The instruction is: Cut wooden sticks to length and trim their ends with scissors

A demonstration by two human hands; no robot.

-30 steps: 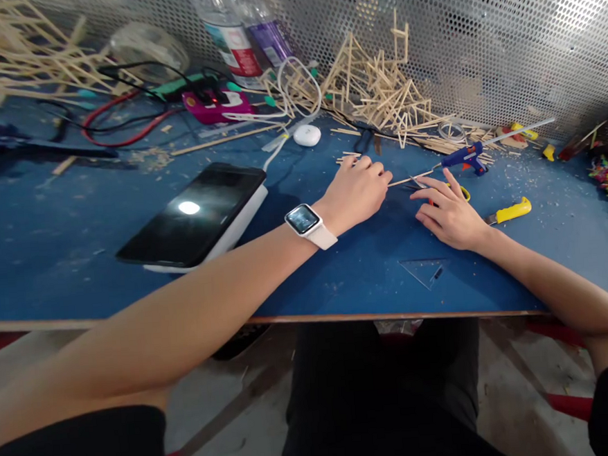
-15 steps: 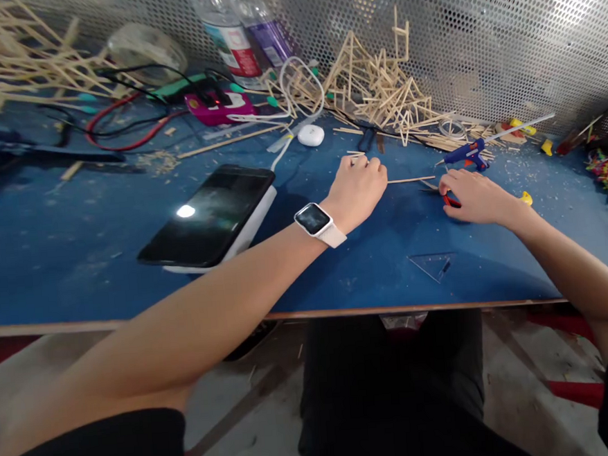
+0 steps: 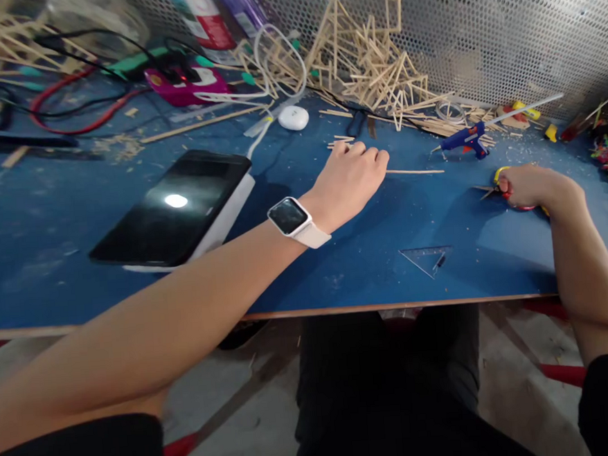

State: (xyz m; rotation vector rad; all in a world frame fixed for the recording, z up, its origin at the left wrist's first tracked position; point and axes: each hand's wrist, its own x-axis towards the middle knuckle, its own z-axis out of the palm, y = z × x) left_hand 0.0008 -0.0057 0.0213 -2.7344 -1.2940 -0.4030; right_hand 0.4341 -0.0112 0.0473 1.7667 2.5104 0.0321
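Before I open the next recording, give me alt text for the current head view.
A person's right-hand grip holds scissors at a blue table, while the left-hand grip holds a thin stick. A glue gun and a tangle of sticks lie beyond.

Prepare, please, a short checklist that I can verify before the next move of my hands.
1. Left hand closed on the wooden stick: ok, the stick runs out past the knuckles.
2. Other end of the stick: cannot tell, the hand hides it.
3. Scissors in the right hand: ok.
4. Scissor blades shut: not ok, the tips stand apart.
5. Hot glue gun away from both hands: ok; whether it is hot, cannot tell.
6. Triangular set square clear of both hands: ok, it lies nearer the table edge.
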